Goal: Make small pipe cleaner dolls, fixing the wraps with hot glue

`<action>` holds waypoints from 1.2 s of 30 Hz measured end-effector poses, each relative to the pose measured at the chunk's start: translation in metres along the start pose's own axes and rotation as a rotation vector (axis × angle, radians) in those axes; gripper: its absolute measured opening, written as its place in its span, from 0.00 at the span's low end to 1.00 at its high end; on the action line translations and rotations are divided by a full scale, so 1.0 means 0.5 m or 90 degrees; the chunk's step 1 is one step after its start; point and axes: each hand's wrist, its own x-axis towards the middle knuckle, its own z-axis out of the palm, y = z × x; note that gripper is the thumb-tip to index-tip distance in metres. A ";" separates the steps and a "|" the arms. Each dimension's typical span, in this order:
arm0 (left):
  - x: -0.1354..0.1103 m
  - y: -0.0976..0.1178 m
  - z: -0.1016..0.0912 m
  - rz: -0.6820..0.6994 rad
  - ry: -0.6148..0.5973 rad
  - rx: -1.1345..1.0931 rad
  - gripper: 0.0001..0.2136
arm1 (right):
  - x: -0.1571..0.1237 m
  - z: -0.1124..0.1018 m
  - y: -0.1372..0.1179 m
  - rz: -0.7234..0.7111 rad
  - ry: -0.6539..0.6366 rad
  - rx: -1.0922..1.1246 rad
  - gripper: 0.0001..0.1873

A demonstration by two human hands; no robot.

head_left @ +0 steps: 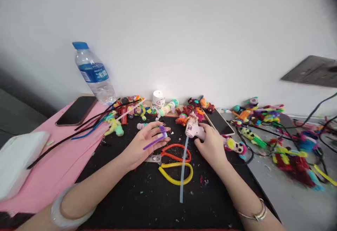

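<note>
My left hand (143, 145) is turned partly palm up, with a bent purple pipe cleaner (155, 141) held at its fingers. My right hand (213, 143) is closed around the handle of a pale pink hot glue gun (193, 130), whose nozzle end looks crusted. A long translucent glue stick (183, 171) sticks out of the gun's back toward me. It passes over scissors (176, 182) with one red and one yellow handle loop. The scissors lie on the black mat (147, 203) between my hands, their blades partly hidden by my left hand.
Pipe-cleaner figures (114, 125) line the wall and crowd the right side (292, 160). A water bottle (96, 76), a dark phone (77, 111) and a white box (14, 164) are on the left. A white paper roll (158, 99) and another phone (219, 121) stand behind my hands.
</note>
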 end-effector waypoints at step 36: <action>-0.002 0.000 -0.005 0.005 -0.013 0.038 0.15 | -0.027 -0.020 -0.033 -0.048 -0.268 0.644 0.19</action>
